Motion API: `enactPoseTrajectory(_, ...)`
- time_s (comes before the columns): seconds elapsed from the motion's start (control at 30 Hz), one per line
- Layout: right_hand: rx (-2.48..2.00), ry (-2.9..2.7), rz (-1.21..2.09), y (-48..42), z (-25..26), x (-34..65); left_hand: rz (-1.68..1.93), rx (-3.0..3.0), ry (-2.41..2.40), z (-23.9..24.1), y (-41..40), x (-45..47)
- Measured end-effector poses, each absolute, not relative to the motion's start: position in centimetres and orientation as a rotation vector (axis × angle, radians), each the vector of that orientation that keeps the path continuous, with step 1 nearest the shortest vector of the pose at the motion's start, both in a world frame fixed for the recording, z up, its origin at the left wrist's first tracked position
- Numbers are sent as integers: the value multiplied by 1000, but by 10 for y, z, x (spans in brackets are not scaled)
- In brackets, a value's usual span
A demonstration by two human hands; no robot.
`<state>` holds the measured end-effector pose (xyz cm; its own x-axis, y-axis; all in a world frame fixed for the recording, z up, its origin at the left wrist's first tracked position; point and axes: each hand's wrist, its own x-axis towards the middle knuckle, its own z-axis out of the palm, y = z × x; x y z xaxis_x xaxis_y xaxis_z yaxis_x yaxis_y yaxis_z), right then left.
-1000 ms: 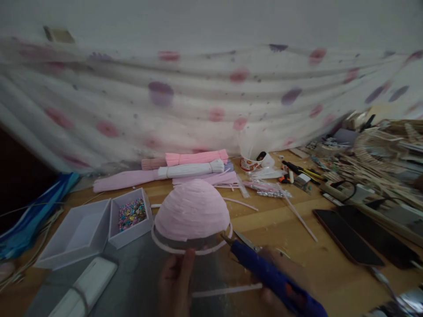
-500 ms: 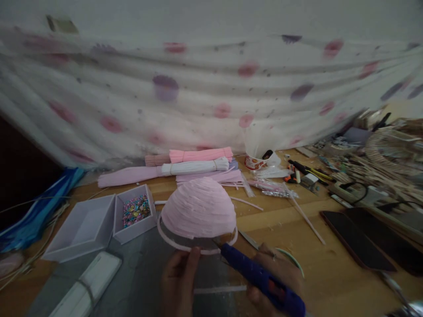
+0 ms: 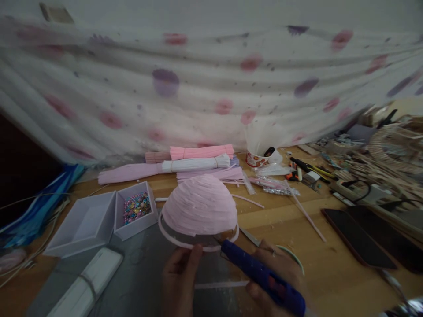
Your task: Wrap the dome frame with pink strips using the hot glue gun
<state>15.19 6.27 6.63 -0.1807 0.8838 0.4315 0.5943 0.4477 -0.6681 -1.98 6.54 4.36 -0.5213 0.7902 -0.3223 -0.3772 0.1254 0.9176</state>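
Observation:
A pink dome (image 3: 200, 204) wrapped in paper strips rests on the wooden table, with a pale ring (image 3: 172, 236) around its base. My left hand (image 3: 180, 281) is closed, its thumb and fingers touching the near edge of that ring. My right hand (image 3: 276, 277) grips a blue glue gun (image 3: 261, 277). The gun's nozzle points at the dome's lower right rim, just by the ring. A thin white strip (image 3: 220, 285) lies on the table between my hands.
Two white boxes (image 3: 99, 218) stand left of the dome, one holding coloured beads (image 3: 136, 207). Bundles of pink and white strips (image 3: 185, 165) lie behind. A cup (image 3: 256, 158), tools, dark tablets (image 3: 360, 237) and sticks crowd the right. A spotted cloth (image 3: 198, 88) hangs behind.
The view has shifted slightly. The glue gun's nozzle has drawn in closer to the dome's lower right rim, and my left thumb has moved up onto the ring.

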Motion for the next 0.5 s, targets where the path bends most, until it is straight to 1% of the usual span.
enactPoseTrajectory(0.13, -1239, -1883, 448, 63, 66, 154, 1553, 443, 1495, 38, 66, -23)
enactPoseTrajectory(0.33, -1149, -1910, 411, 66, 65, 158, 1503, 484, 1405, 29, 65, -32)
enactPoseTrajectory(0.5, -1163, -1932, 405, 64, 58, 159, 1510, 482, 1398, 31, 65, -30)
